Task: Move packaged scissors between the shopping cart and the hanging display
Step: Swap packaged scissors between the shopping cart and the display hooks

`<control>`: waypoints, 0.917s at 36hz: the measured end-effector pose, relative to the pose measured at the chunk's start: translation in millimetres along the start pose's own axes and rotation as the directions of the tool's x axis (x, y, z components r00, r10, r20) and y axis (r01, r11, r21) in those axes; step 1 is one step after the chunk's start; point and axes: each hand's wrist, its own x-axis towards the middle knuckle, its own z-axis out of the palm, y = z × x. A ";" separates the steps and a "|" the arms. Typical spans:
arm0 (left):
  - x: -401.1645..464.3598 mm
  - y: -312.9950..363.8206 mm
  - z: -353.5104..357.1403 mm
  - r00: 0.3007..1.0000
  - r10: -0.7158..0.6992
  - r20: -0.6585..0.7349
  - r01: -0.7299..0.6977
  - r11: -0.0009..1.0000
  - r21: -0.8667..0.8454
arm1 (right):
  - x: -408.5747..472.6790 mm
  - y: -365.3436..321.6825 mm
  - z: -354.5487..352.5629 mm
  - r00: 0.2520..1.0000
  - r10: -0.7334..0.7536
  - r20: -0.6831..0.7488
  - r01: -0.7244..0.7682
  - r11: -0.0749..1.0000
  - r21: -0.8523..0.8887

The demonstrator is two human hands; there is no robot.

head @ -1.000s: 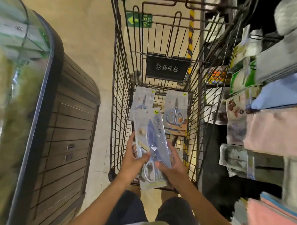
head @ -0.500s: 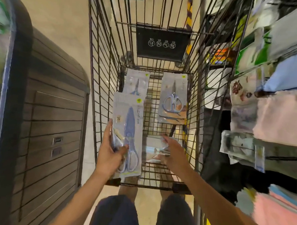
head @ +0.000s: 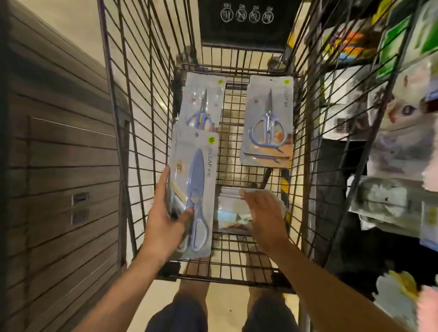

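Observation:
My left hand (head: 164,220) grips a pack of blue kitchen scissors (head: 195,190) upright inside the wire shopping cart (head: 149,117), thumb across its front. My right hand (head: 263,218) reaches palm down over a blurred clear pack (head: 229,211) lying on the cart floor, fingers spread; whether it touches the pack is unclear. Two more scissor packs lie at the cart's far end: one with blue handles (head: 203,103) on the left, one with grey handles (head: 267,122) on the right.
A dark slatted cabinet (head: 62,171) stands left of the cart. Hanging store goods and packaged items (head: 397,198) fill the display on the right. A black sign panel (head: 244,16) hangs on the cart's far wall. My legs show below the cart.
Both hands held one pack a second ago. My left hand has carried it to the cart's left side; my right hand let go and dropped toward another pack on the cart floor.

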 end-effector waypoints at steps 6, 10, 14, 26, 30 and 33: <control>-3.7 -4.1 -1.3 1.000 0.005 0.006 -0.005 1.000 0.020 | -0.7 -0.4 -20.6 0.968 -0.065 0.241 0.062 0.998 0.021; -12.7 8.5 -7.3 1.000 0.023 0.004 -0.024 0.999 0.030 | -7.5 -9.7 -39.1 0.965 -0.060 0.256 0.069 0.997 -0.027; -26.3 31.3 -18.7 0.999 0.035 -0.004 -0.035 0.999 0.034 | -23.2 -22.8 -69.2 0.969 -0.045 0.245 0.046 0.999 0.000; -89.1 143.2 -41.5 0.980 0.189 -0.060 -0.185 0.981 0.066 | -86.6 -73.2 -212.6 0.988 0.153 -0.033 -0.104 0.798 0.594; -112.4 178.1 -47.1 0.961 0.255 -0.110 -0.252 0.967 0.034 | -100.5 -88.2 -252.8 0.979 0.167 -0.121 -0.026 0.681 0.732; -125.6 195.1 -49.7 0.952 0.274 -0.138 -0.275 0.961 0.015 | -111.9 -95.1 -276.4 0.973 0.141 -0.183 0.051 0.640 0.766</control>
